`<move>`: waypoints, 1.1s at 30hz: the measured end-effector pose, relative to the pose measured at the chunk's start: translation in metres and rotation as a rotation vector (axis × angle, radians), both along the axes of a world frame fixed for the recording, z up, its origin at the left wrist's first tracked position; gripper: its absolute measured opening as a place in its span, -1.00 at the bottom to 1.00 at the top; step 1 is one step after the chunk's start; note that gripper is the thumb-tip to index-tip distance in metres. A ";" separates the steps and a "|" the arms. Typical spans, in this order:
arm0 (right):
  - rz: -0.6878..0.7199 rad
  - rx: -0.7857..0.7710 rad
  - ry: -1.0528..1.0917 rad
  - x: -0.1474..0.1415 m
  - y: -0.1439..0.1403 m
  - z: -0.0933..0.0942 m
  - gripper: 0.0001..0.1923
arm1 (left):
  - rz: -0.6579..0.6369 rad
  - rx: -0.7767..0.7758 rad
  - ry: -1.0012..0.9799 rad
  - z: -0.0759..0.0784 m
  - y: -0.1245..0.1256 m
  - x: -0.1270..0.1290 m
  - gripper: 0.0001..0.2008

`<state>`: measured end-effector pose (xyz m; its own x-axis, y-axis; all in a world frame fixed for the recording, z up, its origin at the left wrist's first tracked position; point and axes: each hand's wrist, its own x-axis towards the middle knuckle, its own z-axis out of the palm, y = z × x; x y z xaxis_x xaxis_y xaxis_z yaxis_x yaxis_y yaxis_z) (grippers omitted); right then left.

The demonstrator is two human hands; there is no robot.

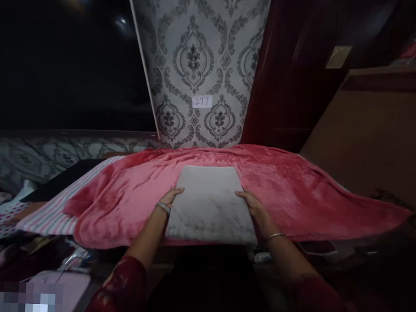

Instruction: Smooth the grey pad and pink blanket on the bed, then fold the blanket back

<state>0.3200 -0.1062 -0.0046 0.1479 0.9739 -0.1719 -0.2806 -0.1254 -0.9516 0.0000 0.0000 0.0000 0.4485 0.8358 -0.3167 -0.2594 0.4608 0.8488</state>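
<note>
A flat, squarish grey plush cloth (211, 202), seemingly folded, lies over the front middle of a pink-red blanket (278, 191). Darker smudges mark its lower half. My left hand (171, 196) grips its left edge, thumb on top and fingers hidden beneath. On the opposite edge my right hand (254, 205) holds it the same way. Whether the cloth rests fully on the blanket or is slightly raised, I cannot tell. The blanket is spread across a table-like surface, wrinkled at the back left and hanging over the front edge.
Striped fabric (54, 213) shows from under the blanket's left side. A large dark screen (67, 62) stands behind on the left, patterned wallpaper (195, 45) in the middle. On the right is a big brown box (377, 136). Assorted items, including a pinkish panel (62, 283), crowd the lower left.
</note>
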 end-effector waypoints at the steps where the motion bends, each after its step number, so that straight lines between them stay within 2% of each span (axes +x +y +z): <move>1: 0.010 0.009 -0.011 0.001 0.000 0.000 -0.49 | 0.006 0.002 0.007 0.000 0.000 0.000 -0.47; 7: 0.054 0.145 -0.076 0.006 0.017 0.014 -0.43 | 0.126 0.149 0.078 0.012 -0.003 0.007 -0.53; 13: -0.029 0.048 -0.370 0.008 0.027 -0.001 -0.42 | 0.139 0.181 0.318 0.023 -0.004 0.007 -0.55; 16: -0.121 0.034 -0.484 0.008 0.033 -0.001 -0.37 | 0.254 0.257 0.449 0.035 -0.007 0.011 -0.43; 18: -0.168 0.084 -0.650 0.000 0.037 0.005 -0.33 | 0.326 0.427 0.566 0.042 -0.018 0.021 -0.32; 20: -0.072 0.230 -0.969 -0.015 0.040 0.011 -0.32 | 0.259 0.768 0.822 0.046 -0.037 0.037 -0.29; 22: 0.190 0.403 -1.295 -0.034 0.041 0.014 -0.36 | 0.035 1.107 1.165 0.041 -0.062 0.053 -0.33; 23: 0.336 0.473 -1.398 -0.042 0.042 0.014 -0.39 | -0.081 1.183 1.302 0.036 -0.074 0.060 -0.32; 25: 0.544 0.557 -1.461 -0.053 0.045 0.013 -0.44 | -0.190 1.204 1.458 0.023 -0.093 0.069 -0.29; 27: 0.629 0.599 -1.487 -0.054 0.056 0.011 -0.44 | -0.195 1.204 1.514 0.011 -0.102 0.071 -0.28; 29: 0.645 0.595 -1.507 -0.049 0.076 0.012 -0.41 | -0.181 1.221 1.517 0.003 -0.103 0.070 -0.28; 33: 0.613 0.477 -1.543 -0.032 0.131 0.016 -0.36 | -0.156 1.247 1.489 -0.004 -0.099 0.065 -0.29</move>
